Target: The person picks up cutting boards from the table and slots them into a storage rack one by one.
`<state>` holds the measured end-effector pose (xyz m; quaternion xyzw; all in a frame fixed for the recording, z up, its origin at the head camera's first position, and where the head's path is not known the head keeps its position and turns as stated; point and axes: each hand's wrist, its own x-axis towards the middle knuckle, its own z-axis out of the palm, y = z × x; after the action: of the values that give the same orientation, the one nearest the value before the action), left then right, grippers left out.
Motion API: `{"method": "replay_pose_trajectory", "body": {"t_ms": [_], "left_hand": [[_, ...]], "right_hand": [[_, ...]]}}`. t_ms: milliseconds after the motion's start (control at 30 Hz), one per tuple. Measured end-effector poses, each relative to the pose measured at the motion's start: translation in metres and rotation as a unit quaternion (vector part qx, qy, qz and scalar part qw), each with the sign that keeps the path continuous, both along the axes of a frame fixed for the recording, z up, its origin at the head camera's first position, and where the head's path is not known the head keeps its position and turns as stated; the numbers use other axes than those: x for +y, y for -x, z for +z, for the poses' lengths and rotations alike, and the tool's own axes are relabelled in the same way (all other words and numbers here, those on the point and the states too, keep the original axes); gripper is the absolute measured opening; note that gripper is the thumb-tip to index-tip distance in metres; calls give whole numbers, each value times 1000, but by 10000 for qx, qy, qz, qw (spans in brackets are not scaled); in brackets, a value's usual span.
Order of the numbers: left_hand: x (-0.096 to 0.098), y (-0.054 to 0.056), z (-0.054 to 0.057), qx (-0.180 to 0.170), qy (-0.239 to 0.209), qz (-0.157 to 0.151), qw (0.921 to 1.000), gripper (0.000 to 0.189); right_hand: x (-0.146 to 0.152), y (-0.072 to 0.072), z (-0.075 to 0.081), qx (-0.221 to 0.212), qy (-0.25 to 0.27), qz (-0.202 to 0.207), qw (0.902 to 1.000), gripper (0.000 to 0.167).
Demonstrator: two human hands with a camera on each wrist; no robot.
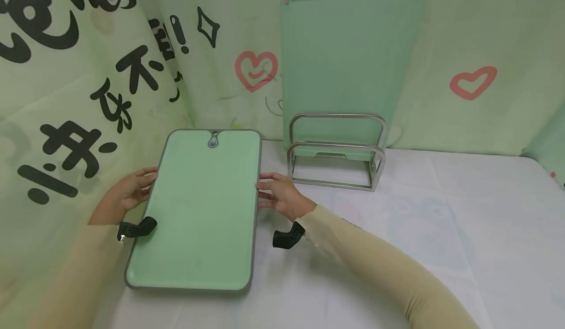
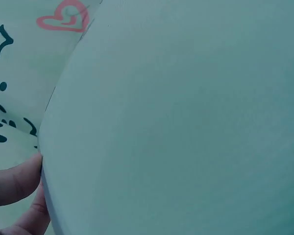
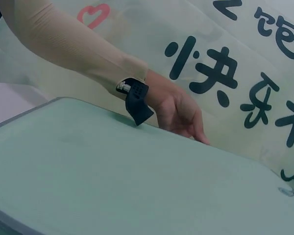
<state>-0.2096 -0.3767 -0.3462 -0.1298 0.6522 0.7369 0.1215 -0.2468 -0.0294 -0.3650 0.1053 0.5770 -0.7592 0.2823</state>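
Note:
A light green cutting board (image 1: 198,211) with a grey rim leans in front of me, its top farther back than its bottom. Near the top edge is a small drop-shaped hole (image 1: 214,139). My left hand (image 1: 132,190) holds the board's left side; its fingertips (image 2: 24,178) meet the rim in the left wrist view. From the opposite side, my right hand (image 1: 282,194) grips the right rim with its fingertips. Across the board in the right wrist view, the left hand (image 3: 179,110) is partly hidden behind the far edge.
Behind and to the right, a metal rack (image 1: 337,145) stands on the white-covered table (image 1: 423,231). A second, larger green board (image 1: 348,54) is upright in it. Green curtains (image 1: 220,98) with black characters and red hearts hang at the back and left, close to my left arm.

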Motion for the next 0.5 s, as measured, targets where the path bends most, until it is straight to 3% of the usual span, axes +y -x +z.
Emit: {"method": "replay_pose_trajectory", "body": {"t_ms": [200, 400, 500], "left_hand": [[5, 2, 10, 235, -519, 258, 9980, 15], [9, 2, 20, 635, -1088, 606, 9902, 16], [12, 1, 23, 891, -1159, 653, 9871, 16]], "right_hand": [[4, 9, 13, 610, -298, 135, 9976, 38], [6, 18, 26, 1308, -383, 167, 9905, 37], [7, 22, 33, 1556, -456, 130, 9867, 35]]}}
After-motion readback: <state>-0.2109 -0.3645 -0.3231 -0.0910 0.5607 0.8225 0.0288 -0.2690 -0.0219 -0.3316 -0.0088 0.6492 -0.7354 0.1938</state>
